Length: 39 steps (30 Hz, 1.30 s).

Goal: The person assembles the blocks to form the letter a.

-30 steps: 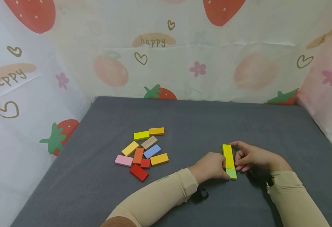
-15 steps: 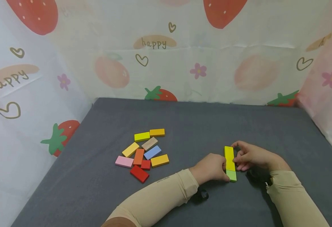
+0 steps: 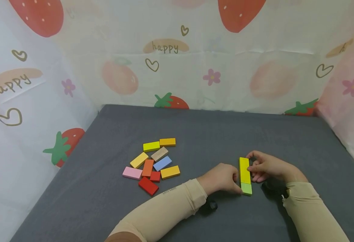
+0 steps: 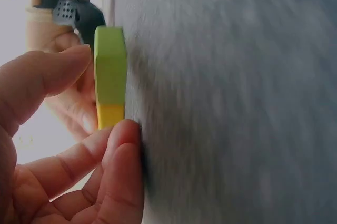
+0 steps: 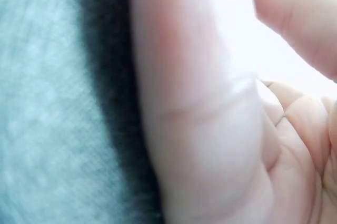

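A yellow block (image 3: 244, 170) and a light green block (image 3: 246, 189) lie in one line on the right side of the table, the green one nearer the person. My left hand (image 3: 220, 178) is at their left side, thumb tip by the green block and fingertips a little apart from the yellow one. In the left wrist view the thumb and bent fingers stand around the green block (image 4: 110, 66). On the other side, my right hand (image 3: 269, 167) holds the yellow block, index finger at its far end and thumb on its right edge. The right wrist view shows only blurred fingers (image 5: 195, 103).
Several coloured blocks lie loosely grouped left of centre, among them a pink block (image 3: 132, 172), a blue block (image 3: 162, 163) and a red block (image 3: 148, 185). The dark grey tablecloth (image 3: 207, 131) ends at a printed fabric backdrop (image 3: 177, 77) behind and at the sides.
The left hand has drawn back slightly to the left, its fingers parting from the blocks. The yellow and green blocks keep their line, and the right hand stays at them.
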Tool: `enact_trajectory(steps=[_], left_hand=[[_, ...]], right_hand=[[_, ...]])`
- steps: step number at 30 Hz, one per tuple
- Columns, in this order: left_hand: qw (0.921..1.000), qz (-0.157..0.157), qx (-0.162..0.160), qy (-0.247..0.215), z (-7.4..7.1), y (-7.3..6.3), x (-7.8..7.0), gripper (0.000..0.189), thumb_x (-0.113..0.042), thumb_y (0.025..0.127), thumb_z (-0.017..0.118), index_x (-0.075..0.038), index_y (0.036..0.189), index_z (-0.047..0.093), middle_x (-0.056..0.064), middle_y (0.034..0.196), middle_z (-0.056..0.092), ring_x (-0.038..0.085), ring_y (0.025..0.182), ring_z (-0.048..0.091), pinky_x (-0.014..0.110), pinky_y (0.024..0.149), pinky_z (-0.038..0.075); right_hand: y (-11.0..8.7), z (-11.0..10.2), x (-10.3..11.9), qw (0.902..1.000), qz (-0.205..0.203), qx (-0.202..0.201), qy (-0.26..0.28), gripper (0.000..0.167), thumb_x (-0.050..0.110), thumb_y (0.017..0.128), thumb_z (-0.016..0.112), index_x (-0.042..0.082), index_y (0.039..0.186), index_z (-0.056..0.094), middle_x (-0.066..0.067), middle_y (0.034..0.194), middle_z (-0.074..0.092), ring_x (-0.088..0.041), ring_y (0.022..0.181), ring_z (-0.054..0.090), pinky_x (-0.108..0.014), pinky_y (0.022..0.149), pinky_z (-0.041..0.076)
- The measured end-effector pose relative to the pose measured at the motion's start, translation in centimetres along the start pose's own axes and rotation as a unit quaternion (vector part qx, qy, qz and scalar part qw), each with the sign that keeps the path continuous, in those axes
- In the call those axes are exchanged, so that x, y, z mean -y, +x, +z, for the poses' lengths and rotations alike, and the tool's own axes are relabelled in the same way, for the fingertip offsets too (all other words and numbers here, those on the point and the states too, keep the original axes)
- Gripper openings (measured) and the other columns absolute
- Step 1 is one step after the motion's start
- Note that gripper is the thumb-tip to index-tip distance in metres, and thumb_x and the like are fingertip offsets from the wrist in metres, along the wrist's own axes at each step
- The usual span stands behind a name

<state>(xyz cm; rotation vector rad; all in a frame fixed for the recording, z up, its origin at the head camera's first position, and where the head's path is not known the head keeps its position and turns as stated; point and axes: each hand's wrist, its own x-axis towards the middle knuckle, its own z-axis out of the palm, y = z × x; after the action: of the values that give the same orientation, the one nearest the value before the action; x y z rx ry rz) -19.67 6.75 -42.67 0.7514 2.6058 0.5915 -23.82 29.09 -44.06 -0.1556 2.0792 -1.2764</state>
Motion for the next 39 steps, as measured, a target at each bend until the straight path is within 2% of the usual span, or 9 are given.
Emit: enact_trajectory(steps=[5, 11, 18, 22, 25, 30, 39], left_hand=[[0.9995, -0.006, 0.015, -0.026, -1.6, -0.4, 2.1, 0.024, -0.036, 0.079, 0.080, -0.018, 0.084, 0.064, -0.008, 0.076, 0.057, 0.006, 0.062, 0.050, 0.018, 0.055, 0.041], [0.9976, -0.008, 0.005, -0.069, -4.6, -1.7, 5.4, 0.023, -0.030, 0.083, 0.078, -0.013, 0.096, 0.069, -0.005, 0.084, 0.063, 0.007, 0.069, 0.055, 0.020, 0.061, 0.045], [0.9946, -0.045, -0.031, -0.089, -8.3, -3.4, 9.3, 0.019, -0.029, 0.087, 0.073, -0.014, 0.099, 0.069, -0.001, 0.092, 0.067, 0.012, 0.079, 0.058, 0.026, 0.071, 0.049], [0.9891, -0.077, -0.065, -0.107, -10.0, -4.3, 11.4, 0.018, -0.027, 0.089, 0.071, -0.014, 0.102, 0.070, 0.001, 0.098, 0.068, 0.016, 0.083, 0.060, 0.030, 0.074, 0.051], [0.9853, -0.089, -0.091, -0.114, -11.2, -4.7, 13.1, 0.019, -0.026, 0.091, 0.069, -0.014, 0.105, 0.070, 0.003, 0.104, 0.068, 0.018, 0.090, 0.061, 0.033, 0.079, 0.052], [0.9820, -0.090, -0.108, -0.126, -12.4, -4.6, 15.9, 0.024, -0.022, 0.094, 0.064, -0.010, 0.114, 0.069, 0.007, 0.112, 0.067, 0.022, 0.101, 0.061, 0.037, 0.087, 0.051], [0.9749, -0.111, -0.105, -0.162, -13.2, -3.5, 19.2, 0.028, -0.023, 0.095, 0.062, -0.011, 0.120, 0.067, 0.008, 0.119, 0.066, 0.025, 0.104, 0.059, 0.038, 0.093, 0.050]], right_hand=[[0.3, 0.1, 0.1, 0.9995, 0.015, -0.024, -0.011, 0.050, 0.025, 0.097, 0.060, 0.002, 0.132, 0.033, -0.008, 0.079, 0.061, -0.015, 0.063, 0.065, -0.030, 0.061, 0.057], [0.7, -0.1, 0.3, 0.9986, 0.007, -0.041, -0.033, 0.044, 0.024, 0.096, 0.062, -0.001, 0.125, 0.040, -0.006, 0.079, 0.060, -0.015, 0.064, 0.065, -0.030, 0.062, 0.057], [0.7, -0.1, 0.3, 0.9991, 0.004, -0.034, -0.023, 0.042, 0.022, 0.096, 0.062, -0.002, 0.124, 0.041, -0.005, 0.080, 0.060, -0.015, 0.065, 0.064, -0.028, 0.063, 0.056], [0.7, -0.2, 0.3, 0.9995, 0.001, -0.029, -0.013, 0.042, 0.022, 0.096, 0.062, -0.002, 0.124, 0.041, -0.004, 0.080, 0.060, -0.013, 0.066, 0.064, -0.028, 0.064, 0.057], [0.7, -0.3, 0.3, 0.9996, 0.001, -0.026, -0.009, 0.041, 0.023, 0.096, 0.062, -0.001, 0.123, 0.041, -0.004, 0.080, 0.060, -0.013, 0.066, 0.064, -0.028, 0.065, 0.057], [0.6, -0.4, 0.3, 0.9996, 0.004, -0.027, -0.005, 0.042, 0.024, 0.096, 0.062, -0.001, 0.122, 0.042, -0.004, 0.080, 0.061, -0.012, 0.066, 0.065, -0.028, 0.066, 0.057], [0.6, -0.5, 0.2, 0.9997, 0.003, -0.022, 0.010, 0.039, 0.021, 0.098, 0.059, -0.001, 0.124, 0.041, -0.004, 0.081, 0.060, -0.011, 0.067, 0.065, -0.026, 0.065, 0.057]])
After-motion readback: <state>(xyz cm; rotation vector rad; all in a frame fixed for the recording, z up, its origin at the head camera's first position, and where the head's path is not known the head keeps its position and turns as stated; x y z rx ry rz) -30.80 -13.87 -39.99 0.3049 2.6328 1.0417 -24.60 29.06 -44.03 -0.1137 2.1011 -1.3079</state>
